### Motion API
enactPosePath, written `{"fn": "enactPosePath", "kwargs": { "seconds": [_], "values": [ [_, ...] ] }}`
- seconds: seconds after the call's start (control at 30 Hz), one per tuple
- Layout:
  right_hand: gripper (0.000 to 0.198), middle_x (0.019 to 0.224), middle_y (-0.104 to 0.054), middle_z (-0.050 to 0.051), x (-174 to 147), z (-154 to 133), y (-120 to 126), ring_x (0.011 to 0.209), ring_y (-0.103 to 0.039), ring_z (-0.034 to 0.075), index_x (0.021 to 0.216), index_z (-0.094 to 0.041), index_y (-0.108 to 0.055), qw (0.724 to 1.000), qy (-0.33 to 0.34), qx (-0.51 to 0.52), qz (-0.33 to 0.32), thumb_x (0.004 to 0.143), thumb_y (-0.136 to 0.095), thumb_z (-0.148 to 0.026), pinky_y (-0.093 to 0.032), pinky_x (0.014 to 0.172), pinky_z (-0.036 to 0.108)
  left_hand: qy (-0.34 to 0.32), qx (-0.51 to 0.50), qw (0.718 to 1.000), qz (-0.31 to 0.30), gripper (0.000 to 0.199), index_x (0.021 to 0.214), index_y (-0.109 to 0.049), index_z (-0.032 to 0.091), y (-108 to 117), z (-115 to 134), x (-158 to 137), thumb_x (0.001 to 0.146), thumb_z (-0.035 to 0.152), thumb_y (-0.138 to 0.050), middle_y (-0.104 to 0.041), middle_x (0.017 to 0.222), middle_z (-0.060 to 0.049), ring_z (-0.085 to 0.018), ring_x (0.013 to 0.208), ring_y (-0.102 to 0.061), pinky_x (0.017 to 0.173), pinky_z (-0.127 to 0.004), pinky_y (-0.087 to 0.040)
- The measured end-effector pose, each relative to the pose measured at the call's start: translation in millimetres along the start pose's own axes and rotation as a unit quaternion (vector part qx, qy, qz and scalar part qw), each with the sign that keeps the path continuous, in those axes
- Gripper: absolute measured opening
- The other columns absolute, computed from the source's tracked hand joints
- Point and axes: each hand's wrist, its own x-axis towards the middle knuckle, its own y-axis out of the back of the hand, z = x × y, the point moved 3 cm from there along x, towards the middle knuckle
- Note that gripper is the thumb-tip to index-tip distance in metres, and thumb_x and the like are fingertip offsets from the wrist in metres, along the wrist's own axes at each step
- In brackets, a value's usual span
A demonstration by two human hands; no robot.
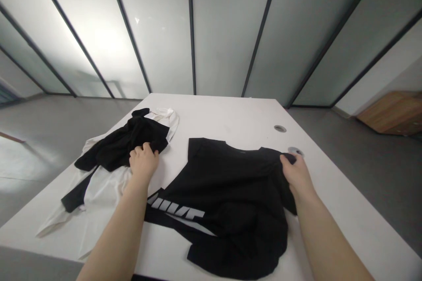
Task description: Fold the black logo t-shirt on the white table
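A black T-shirt (231, 175) with white lettering lies spread on the white table in front of me, its neckline facing away and its lower part rumpled and folded over. My right hand (296, 173) is closed on the cloth at its right shoulder, thumb and fingers pinching the sleeve. To the left, a bunched black garment (118, 142) rests on top of white clothing (105, 191). My left hand (144, 158) has its fingers curled into the right side of that black garment. Its fingertips are partly hidden in the cloth.
The white table (224, 116) reaches toward a frosted glass partition (227, 30) with dark frames. Two round cable holes, one a grommet (280, 128), sit along the table's right side. A wooden cabinet (392, 112) stands on the floor at far right.
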Motion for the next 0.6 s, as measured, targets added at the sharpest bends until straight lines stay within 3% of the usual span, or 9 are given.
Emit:
{"fn": "enactPosePath", "kwargs": {
  "seconds": [0.07,0.13,0.23,0.37,0.43,0.47,0.53,0.6],
  "values": [
    [0.060,0.123,-0.071,0.019,1.5,0.0,4.7,0.123,-0.064,0.042,0.130,-0.018,-0.061,0.991,0.027,-0.120,0.044,0.080,-0.069,-0.051,-0.046,0.109,0.060,-0.021,-0.034,0.998,0.058,0.043,0.126,-0.067,0.011,8.3,10.4,-1.8,0.091,0.035,-0.060,-0.061,0.123,-0.026,-0.046,0.119,-0.055,0.099,-0.059,-0.047],
    [0.067,0.136,-0.065,0.023,-2.2,-4.9,3.8,0.134,-0.055,0.045,0.137,-0.016,-0.059,0.977,0.073,-0.196,0.051,0.081,-0.070,-0.050,-0.037,0.116,0.065,-0.084,-0.103,0.989,0.070,0.033,0.118,-0.069,0.016,12.5,25.9,-4.0,0.093,0.034,-0.058,-0.063,0.117,-0.020,-0.040,0.115,-0.058,0.103,-0.055,-0.047],
    [0.069,0.148,-0.057,0.026,-8.0,-9.5,-2.1,0.144,-0.046,0.044,0.144,-0.013,-0.054,0.965,0.139,-0.218,0.034,0.085,-0.065,-0.047,-0.031,0.122,0.063,-0.236,-0.225,0.945,-0.014,0.025,0.111,-0.069,0.022,8.4,53.3,-15.7,0.098,0.034,-0.052,-0.069,0.108,-0.013,-0.031,0.110,-0.063,0.106,-0.047,-0.049],
    [0.073,0.147,-0.056,0.029,-8.0,-1.6,-13.4,0.144,-0.047,0.045,0.145,-0.007,-0.054,0.979,0.119,-0.164,-0.037,0.083,-0.069,-0.044,-0.035,0.121,0.061,-0.377,-0.278,0.868,-0.161,0.051,0.142,-0.059,0.021,-2.2,80.5,-47.5,0.095,0.041,-0.060,-0.064,0.143,-0.014,-0.031,0.132,-0.059,0.114,-0.047,-0.046],
    [0.076,0.139,-0.062,0.028,-9.2,1.6,-18.2,0.139,-0.053,0.046,0.142,-0.009,-0.058,0.988,0.068,-0.127,-0.058,0.077,-0.077,-0.043,-0.037,0.119,0.063,-0.384,-0.264,0.857,-0.218,0.061,0.148,-0.056,0.021,-4.3,86.5,-59.5,0.092,0.043,-0.065,-0.065,0.144,-0.015,-0.033,0.129,-0.063,0.111,-0.046,-0.048],
    [0.076,0.133,-0.066,0.025,-11.2,1.2,-20.4,0.134,-0.057,0.046,0.140,-0.011,-0.061,0.991,0.046,-0.109,-0.068,0.074,-0.081,-0.042,-0.039,0.118,0.062,-0.374,-0.262,0.854,-0.250,0.057,0.146,-0.058,0.022,-4.3,88.0,-62.9,0.094,0.045,-0.064,-0.071,0.134,-0.014,-0.032,0.120,-0.068,0.104,-0.044,-0.051],
    [0.072,0.118,-0.073,0.018,-18.9,-4.4,-25.6,0.123,-0.064,0.042,0.136,-0.017,-0.067,0.991,0.024,-0.086,-0.100,0.069,-0.086,-0.039,-0.042,0.115,0.060,-0.346,-0.270,0.835,-0.331,0.041,0.133,-0.066,0.025,-3.8,89.1,-66.1,0.101,0.048,-0.052,-0.079,0.103,-0.008,-0.028,0.093,-0.075,0.086,-0.038,-0.055],
    [0.065,0.106,-0.075,0.011,-31.3,-14.9,-32.9,0.110,-0.069,0.038,0.129,-0.022,-0.072,0.981,0.038,-0.083,-0.172,0.068,-0.088,-0.036,-0.045,0.111,0.058,-0.328,-0.271,0.820,-0.382,0.039,0.113,-0.072,0.027,-3.4,88.5,-64.6,0.106,0.049,-0.041,-0.075,0.078,-0.003,-0.024,0.073,-0.073,0.072,-0.033,-0.053]
  ]
}}
